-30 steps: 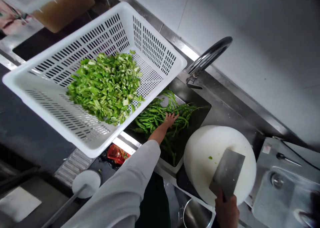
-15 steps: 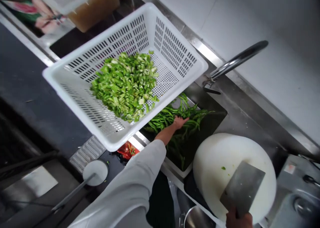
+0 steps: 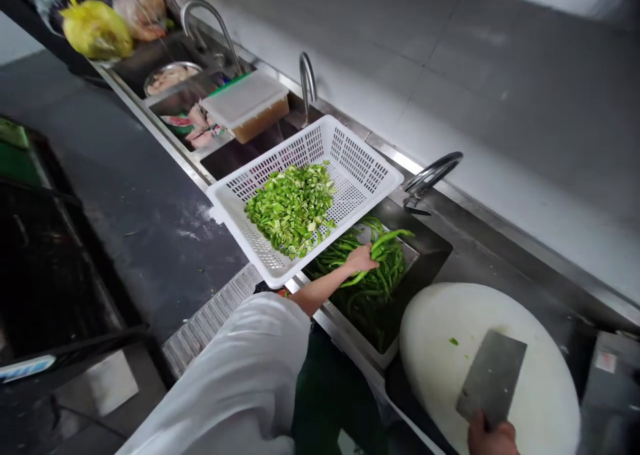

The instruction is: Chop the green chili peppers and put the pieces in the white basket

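Observation:
My left hand (image 3: 362,259) is closed around a few long green chili peppers (image 3: 386,240), just above the sink. Below it, many more whole green peppers (image 3: 387,278) lie heaped in the sink basin. At the lower right my right hand (image 3: 493,436) grips a cleaver (image 3: 493,376) by its handle, which the fingers hide. The broad blade is over the round white chopping board (image 3: 435,335), where a few green scraps lie. A white perforated basket (image 3: 367,165) rests across the sinks left of my left hand and holds chopped green peppers (image 3: 293,208).
Curved faucets (image 3: 433,175) rise along the wall side. Farther left are a lidded tub (image 3: 250,105) of brown liquid, a bowl (image 3: 173,75) of pale pieces and a yellow bag (image 3: 97,30). A grey machine (image 3: 613,382) stands right of the board. Floor grating (image 3: 215,318) runs below the counter.
My left hand has closed on some peppers and lifted them from the heap. The view has pulled back, showing more sinks at the left. The cleaver stays over the board.

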{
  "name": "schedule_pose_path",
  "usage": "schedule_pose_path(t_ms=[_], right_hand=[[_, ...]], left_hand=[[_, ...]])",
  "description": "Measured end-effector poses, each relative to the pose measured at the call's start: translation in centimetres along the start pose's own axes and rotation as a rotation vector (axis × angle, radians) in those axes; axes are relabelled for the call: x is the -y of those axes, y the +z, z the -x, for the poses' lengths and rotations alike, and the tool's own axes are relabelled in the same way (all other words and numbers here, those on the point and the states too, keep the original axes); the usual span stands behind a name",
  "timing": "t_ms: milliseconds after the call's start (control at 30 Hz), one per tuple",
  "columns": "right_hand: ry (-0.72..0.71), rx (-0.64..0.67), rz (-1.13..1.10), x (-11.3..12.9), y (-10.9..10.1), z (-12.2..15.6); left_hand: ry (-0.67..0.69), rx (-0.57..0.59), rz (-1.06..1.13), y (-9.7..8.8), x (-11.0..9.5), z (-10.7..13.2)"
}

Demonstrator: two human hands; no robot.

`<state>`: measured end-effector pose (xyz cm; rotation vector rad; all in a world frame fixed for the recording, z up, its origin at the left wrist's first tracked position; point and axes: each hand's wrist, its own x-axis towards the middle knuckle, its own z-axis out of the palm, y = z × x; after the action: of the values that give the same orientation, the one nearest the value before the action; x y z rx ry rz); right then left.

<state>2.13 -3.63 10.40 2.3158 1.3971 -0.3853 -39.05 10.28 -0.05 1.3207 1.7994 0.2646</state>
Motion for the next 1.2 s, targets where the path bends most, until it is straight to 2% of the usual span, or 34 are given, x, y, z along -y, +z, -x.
schedule_pose_path(t_ms=[33,100,200,233,300,400,500,567,600,700,767,833,867,933,1067,1200], right_hand=[[-0.021,-0.002,0.002,0.0,0.0,0.3],[-0.059,0.008,-0.014,-0.1,0.1,0.5],[-0.102,-0.011,-0.085,-0.7,0.1,0.0],[-0.113,-0.014,-0.118,-1.1,0.1,-0.4],[-0.134,-0.003,-0.188,-2.3,0.1,-1.3],[-0.164,-0.012,-0.249,-5.0,-0.2,-2.4],[-0.179,-0.079,-0.227,-8.6,-0.7,-3.3],[-0.175,-0.107,-0.204,-11.1,-1.0,-4.0],[-0.169,-0.118,-0.195,-12.3,-1.0,-4.3],[-0.127,-0.126,-0.179,-15.1,-0.7,-5.1],[-0.113,-0.100,-0.181,-16.2,-0.1,-5.4],[-0.124,-0.067,-0.197,-16.8,0.6,-5.5],[-0.131,-0.055,-0.211,-17.0,1.0,-5.5],[-0.132,-0.044,-0.244,-17.2,1.6,-5.5],[-0.101,-0.038,-0.305,-17.2,2.4,-5.6],[-0.080,-0.024,-0.326,-17.2,2.4,-5.8]], left_hand=[[0.026,-0.019,0.088,-0.6,-0.3,0.9],[0.066,-0.014,0.426,-1.6,-0.9,2.8],[0.100,0.124,1.027,-2.3,-2.4,5.5],[0.117,0.183,1.124,-2.3,-3.1,6.4],[0.167,0.266,1.176,-2.2,-4.9,8.1],[0.268,0.267,1.021,-0.9,-8.6,10.1],[0.446,0.077,0.682,2.1,-13.7,11.1],[0.520,-0.044,0.344,5.6,-17.5,11.3],[0.513,-0.079,0.149,7.8,-19.3,11.4],[0.407,-0.088,-0.387,15.4,-23.5,11.5],[0.386,-0.084,-0.590,19.9,-24.8,11.6],[0.404,-0.122,-0.674,23.0,-24.9,11.7],[0.425,-0.155,-0.684,23.8,-24.6,11.7],[0.493,-0.194,-0.671,24.4,-23.9,11.9],[0.601,-0.129,-0.635,23.3,-23.2,12.2],[0.597,-0.057,-0.503,21.8,-24.3,12.2]])
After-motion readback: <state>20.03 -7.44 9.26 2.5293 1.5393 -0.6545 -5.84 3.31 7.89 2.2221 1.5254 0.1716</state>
